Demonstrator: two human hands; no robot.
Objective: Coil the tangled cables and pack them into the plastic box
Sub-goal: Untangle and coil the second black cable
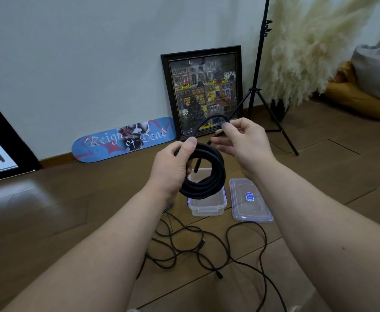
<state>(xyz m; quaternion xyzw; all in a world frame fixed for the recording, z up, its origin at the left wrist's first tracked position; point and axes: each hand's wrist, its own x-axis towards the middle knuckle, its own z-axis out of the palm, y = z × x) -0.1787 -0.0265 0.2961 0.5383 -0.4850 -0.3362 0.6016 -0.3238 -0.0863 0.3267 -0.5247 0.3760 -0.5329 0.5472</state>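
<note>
My left hand (173, 165) grips a thick black cable wound into a coil (207, 176), held in the air above the clear plastic box (207, 207). From the coil's top a last loop arcs up to my right hand (240, 140), which pinches the cable's free end between thumb and fingers. The box stands open on the wooden floor, partly hidden behind the coil. Its clear lid (249, 201) with a blue sticker lies flat just to the right. Thin black cables (207, 248) lie tangled on the floor in front of the box.
A blue skateboard deck (123, 139) and a framed picture (204, 91) lean against the wall. A black tripod stand (258, 86) and pampas grass (304, 48) stand at the right, with cushions (364, 86) beyond. A dark-framed panel (0, 143) is at the left.
</note>
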